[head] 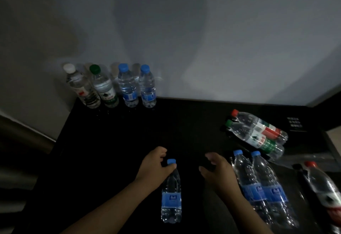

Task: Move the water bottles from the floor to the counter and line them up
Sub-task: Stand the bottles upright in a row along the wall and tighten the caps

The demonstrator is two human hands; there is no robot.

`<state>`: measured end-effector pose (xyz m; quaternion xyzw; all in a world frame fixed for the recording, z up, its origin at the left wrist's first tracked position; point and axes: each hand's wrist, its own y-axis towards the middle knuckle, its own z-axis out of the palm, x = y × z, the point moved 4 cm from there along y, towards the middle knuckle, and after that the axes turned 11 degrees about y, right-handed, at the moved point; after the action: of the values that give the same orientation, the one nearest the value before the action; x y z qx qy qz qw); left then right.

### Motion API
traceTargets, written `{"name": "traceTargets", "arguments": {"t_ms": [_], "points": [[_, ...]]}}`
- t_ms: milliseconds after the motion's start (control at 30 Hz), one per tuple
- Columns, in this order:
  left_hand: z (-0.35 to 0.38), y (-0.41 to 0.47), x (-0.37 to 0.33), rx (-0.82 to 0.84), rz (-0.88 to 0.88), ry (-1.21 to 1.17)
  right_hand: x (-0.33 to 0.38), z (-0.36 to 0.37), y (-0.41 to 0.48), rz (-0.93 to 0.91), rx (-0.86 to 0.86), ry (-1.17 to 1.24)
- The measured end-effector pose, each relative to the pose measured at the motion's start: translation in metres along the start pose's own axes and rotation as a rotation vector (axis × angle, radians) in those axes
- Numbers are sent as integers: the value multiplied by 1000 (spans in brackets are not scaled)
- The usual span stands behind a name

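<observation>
At the near middle of the dark counter (pixel 129 132), the left hand (pixel 156 167) grips the held bottle (pixel 171 193) by its neck. Fingers and thumb are curled round it just under the blue cap. The bottle's clear body and blue label run from the hand back toward the camera; whether its base rests on the counter cannot be told. Just to the right, apart from that bottle, the right hand (pixel 219 171) holds nothing, its fingers loosely bent and its palm turned toward the left hand. Just beside its outer edge lies the first blue-capped bottle (pixel 249 184), though actual contact cannot be told. The second blue-capped bottle (pixel 271 187) lies against that one, both with caps pointing away from the camera. Further right, near the frame edge, is a red-capped bottle (pixel 323 185) with a red label. Beyond the pair, toward the right rear of the counter, a green-capped lying bottle (pixel 256 139) and a red-capped lying bottle (pixel 258 124) rest side by side on their sides, caps pointing left, with a small black card (pixel 295 124) just behind them. Well apart from both hands, at the far left rear against the grey wall (pixel 184 30), four bottles stand upright in a row. From the left they are the white-capped bottle (pixel 81 88), the green-capped standing bottle (pixel 105 88), the third standing bottle (pixel 127 88) and the fourth standing bottle (pixel 147 88), the last two blue-capped.
</observation>
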<state>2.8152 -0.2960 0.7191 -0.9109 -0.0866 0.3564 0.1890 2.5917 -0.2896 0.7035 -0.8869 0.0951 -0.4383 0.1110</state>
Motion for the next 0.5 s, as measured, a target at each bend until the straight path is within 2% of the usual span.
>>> {"name": "traceTargets", "arguments": {"t_ms": [133, 300, 500], "points": [[24, -2, -33, 74, 76, 26, -29, -35, -18, 75, -48, 39], [61, -2, -75, 160, 151, 94, -58, -75, -38, 127, -186, 79], [110, 1, -112, 303, 169, 126, -95, -117, -50, 207, -289, 82]]}}
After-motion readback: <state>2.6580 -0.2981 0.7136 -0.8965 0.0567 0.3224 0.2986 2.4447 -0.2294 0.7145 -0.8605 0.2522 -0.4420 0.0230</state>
